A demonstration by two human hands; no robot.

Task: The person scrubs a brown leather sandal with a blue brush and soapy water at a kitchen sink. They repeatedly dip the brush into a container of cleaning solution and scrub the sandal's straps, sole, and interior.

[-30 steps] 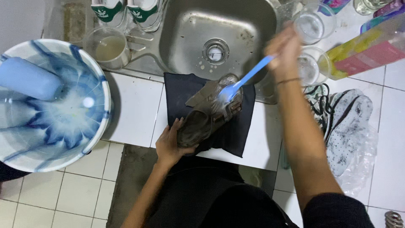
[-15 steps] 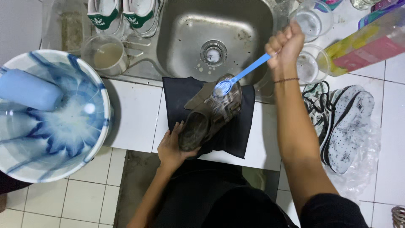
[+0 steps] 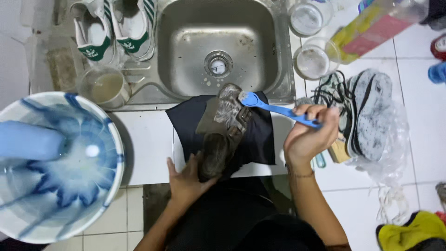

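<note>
We see a brown shoe [image 3: 223, 135] lying sole-up on a dark cloth [image 3: 260, 139] at the front edge of the counter [image 3: 144, 144], just below the metal sink [image 3: 218, 42]. Our left hand [image 3: 188, 179] is wrapped around the heel end, which is the end closest to us, with the fingers curled on it to keep it steady. Our right hand [image 3: 309, 135] is closed in a fist around the handle of a blue brush [image 3: 274, 108]. The brush head sits on the soapy toe end, the far end from our left hand. We think the shoe is light but wet and soapy, so it may slip. The sole looks stiff and bumpy, and the top part is likely softer. The heel seems the best place to hold it, since it is thick and free of foam. The brush looks thin and hard, easy to grip near its end.
</note>
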